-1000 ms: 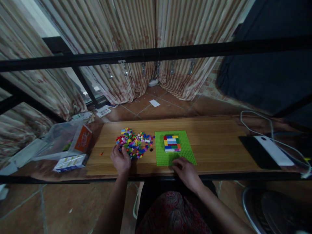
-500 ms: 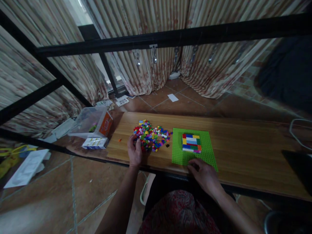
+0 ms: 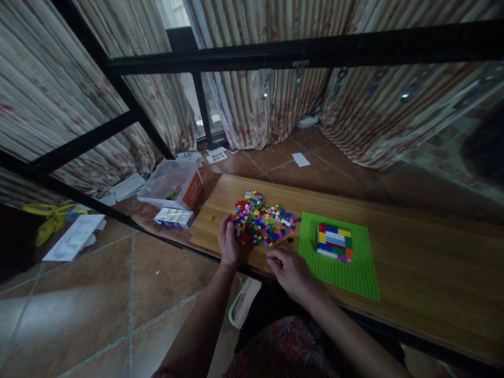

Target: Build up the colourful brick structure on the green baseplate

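Right hand (image 3: 291,270) now nearer loose bricks (image 3: 258,218)

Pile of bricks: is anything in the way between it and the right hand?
Nothing visible is; just wooden table shows between the right hand and the pile of bricks. A black brick sits aside, near the green board.

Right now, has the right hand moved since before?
Yes, leftward. Against the green baseplate, the right hand has gone from the near edge to beyond the left edge, closer to the loose bricks.
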A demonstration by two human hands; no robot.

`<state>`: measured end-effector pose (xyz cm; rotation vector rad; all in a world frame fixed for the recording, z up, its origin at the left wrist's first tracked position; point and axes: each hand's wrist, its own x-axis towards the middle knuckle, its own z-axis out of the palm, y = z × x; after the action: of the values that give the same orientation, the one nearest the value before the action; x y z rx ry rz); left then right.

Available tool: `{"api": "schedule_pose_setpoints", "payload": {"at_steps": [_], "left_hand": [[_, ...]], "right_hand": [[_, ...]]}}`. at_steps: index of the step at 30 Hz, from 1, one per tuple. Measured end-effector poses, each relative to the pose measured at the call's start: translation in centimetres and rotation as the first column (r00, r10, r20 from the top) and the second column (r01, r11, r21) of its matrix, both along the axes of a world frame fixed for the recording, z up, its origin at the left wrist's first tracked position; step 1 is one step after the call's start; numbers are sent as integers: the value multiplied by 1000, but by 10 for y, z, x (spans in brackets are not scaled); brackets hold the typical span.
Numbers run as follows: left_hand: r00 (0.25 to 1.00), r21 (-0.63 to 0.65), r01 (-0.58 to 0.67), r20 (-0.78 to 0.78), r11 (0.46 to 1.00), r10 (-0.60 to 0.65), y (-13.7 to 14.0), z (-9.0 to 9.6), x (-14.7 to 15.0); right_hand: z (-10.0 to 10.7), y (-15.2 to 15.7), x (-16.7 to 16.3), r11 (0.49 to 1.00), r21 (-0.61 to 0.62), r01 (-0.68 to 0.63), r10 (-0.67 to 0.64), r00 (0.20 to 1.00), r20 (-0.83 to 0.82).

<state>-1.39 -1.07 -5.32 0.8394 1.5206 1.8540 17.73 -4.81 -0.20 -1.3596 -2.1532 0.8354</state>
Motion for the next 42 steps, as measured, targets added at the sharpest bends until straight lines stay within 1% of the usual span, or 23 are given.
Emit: {"api": "schedule_pose_setpoints", "payload": {"at_steps": [4, 6, 9, 12, 14, 17, 21, 24, 30, 35, 38, 42], "left_hand": [[993, 41, -24, 113, 999, 19, 0, 3, 3], [988, 41, -40, 151, 998, 34, -1, 6, 4], [987, 40, -48, 156, 998, 41, -1, 8, 5], [988, 49, -38, 148, 998, 30, -2, 8, 5], [990, 59, -32, 139, 998, 24, -2, 7, 4], [993, 72, -21, 121, 997, 12, -3, 6, 3], [986, 81, -13, 168, 997, -1, -3, 7, 4], [985, 75, 8, 173, 997, -21, -3, 8, 5], [987, 80, 54, 149, 995, -66, -4, 9, 4], [987, 55, 64, 145, 996, -71, -3, 9, 2], [977, 64, 59, 199, 996, -71, -2, 9, 3], [967, 91, 73, 238, 993, -93, -2, 9, 4]], "right_hand": [[9, 3, -38, 987, -1, -159, 159, 984, 77], [12, 4, -53, 974, 3, -225, 222, 962, 161], [11, 8, -66, 958, 4, -286, 272, 915, 298], [9, 16, -69, 960, 22, -281, 248, 880, 404], [8, 22, -66, 964, 48, -262, 215, 870, 444], [9, 28, -57, 974, 72, -213, 159, 879, 449], [6, 33, -44, 989, 96, -116, 63, 897, 438], [6, 33, -42, 991, 120, -65, 7, 903, 430], [13, 31, -65, 982, 159, -98, 23, 908, 418], [11, 37, -82, 979, 158, -132, 52, 901, 431], [10, 40, -79, 975, 180, -130, 37, 894, 446], [11, 41, -63, 968, 212, -132, 18, 883, 469]]}}
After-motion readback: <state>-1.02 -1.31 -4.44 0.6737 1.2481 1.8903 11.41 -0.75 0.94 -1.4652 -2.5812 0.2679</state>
